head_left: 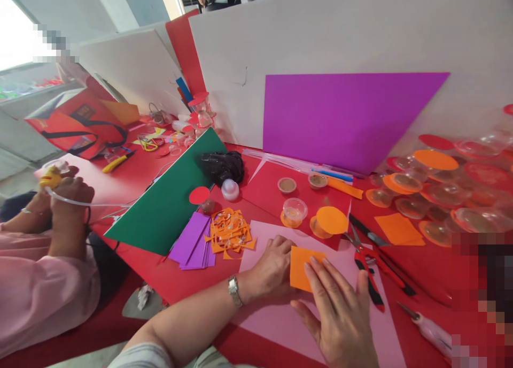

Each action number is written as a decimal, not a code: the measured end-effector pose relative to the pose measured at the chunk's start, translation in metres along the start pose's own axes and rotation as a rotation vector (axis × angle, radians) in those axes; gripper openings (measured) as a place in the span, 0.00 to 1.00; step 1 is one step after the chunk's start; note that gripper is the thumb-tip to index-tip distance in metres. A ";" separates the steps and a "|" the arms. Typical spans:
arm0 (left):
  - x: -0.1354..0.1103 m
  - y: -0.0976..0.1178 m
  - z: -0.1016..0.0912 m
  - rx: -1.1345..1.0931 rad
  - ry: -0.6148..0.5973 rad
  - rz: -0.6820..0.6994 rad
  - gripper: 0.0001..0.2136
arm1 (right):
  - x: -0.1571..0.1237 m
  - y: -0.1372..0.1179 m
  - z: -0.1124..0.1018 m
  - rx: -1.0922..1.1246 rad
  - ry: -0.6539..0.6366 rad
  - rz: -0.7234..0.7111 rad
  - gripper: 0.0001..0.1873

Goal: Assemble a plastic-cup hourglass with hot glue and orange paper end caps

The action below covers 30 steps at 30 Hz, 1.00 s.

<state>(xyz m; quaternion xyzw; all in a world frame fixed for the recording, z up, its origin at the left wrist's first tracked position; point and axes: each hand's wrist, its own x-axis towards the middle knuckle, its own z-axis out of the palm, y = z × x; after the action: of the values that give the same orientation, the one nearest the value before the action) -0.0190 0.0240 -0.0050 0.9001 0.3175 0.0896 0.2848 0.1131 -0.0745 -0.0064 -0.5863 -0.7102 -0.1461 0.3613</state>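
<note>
An orange foam-like square (300,269) lies under the outstretched fingers of my right hand (340,309), with the thumb apart. My left hand (272,266) is at the square's left edge with curled fingers; whatever it grips below the square is hidden. Both hands are above a pink sheet (256,239). Beyond them stand a clear plastic cup (295,210), an orange disc (332,220) on top of a cup, and two small cups with brown contents (287,185). Red-handled scissors (366,261) lie right of my right hand.
Orange offcuts (230,231) and purple strips (194,245) lie left, beside a leaning green board (168,202). Disc-topped cups (436,191) crowd the right, near a pink-handled tool (435,333). A purple panel (336,122) leans behind. A co-worker's hands (66,197) hold a yellow tool at left.
</note>
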 end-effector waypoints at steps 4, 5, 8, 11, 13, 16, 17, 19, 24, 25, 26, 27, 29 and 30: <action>-0.001 0.000 0.001 0.001 0.006 0.007 0.19 | 0.000 0.003 -0.001 0.022 0.014 -0.015 0.24; -0.001 0.000 0.002 -0.002 0.007 0.018 0.19 | 0.001 0.004 -0.001 0.023 0.017 -0.028 0.23; 0.000 0.001 0.002 -0.019 0.008 0.055 0.18 | 0.002 0.006 -0.002 0.015 0.012 -0.067 0.23; 0.000 0.002 0.001 -0.017 0.004 0.067 0.15 | 0.004 0.007 -0.002 0.017 0.012 -0.078 0.21; 0.000 0.002 0.001 -0.011 0.005 0.068 0.13 | 0.005 0.007 -0.002 0.019 0.009 -0.077 0.20; -0.001 0.001 0.002 -0.011 0.025 0.060 0.16 | 0.007 0.008 -0.002 0.008 0.001 -0.095 0.20; -0.001 0.001 0.003 -0.012 0.033 0.057 0.17 | 0.007 0.009 -0.003 0.006 0.002 -0.103 0.20; -0.001 0.000 0.003 -0.013 0.039 0.056 0.17 | 0.007 0.009 -0.003 0.002 0.004 -0.112 0.20; -0.001 0.000 0.003 -0.010 0.025 0.060 0.13 | 0.006 0.009 -0.002 0.001 0.006 -0.090 0.20; -0.001 0.000 0.003 -0.011 0.023 0.059 0.13 | 0.005 0.008 -0.002 0.003 0.007 -0.085 0.20; -0.001 0.000 0.003 -0.012 0.021 0.057 0.13 | 0.005 0.008 -0.002 0.006 0.008 -0.081 0.19; -0.001 0.000 0.003 -0.014 0.019 0.054 0.12 | 0.005 0.007 -0.001 0.008 0.008 -0.077 0.19; -0.001 0.000 0.004 -0.017 0.023 0.051 0.13 | 0.004 0.006 0.000 0.012 0.009 -0.066 0.19; -0.001 -0.001 0.005 -0.018 0.027 0.051 0.14 | 0.004 0.005 0.000 0.012 0.009 -0.056 0.20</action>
<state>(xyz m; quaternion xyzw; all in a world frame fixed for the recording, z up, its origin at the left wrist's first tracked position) -0.0184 0.0220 -0.0092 0.9039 0.2974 0.1121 0.2862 0.1174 -0.0706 -0.0048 -0.5633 -0.7256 -0.1545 0.3638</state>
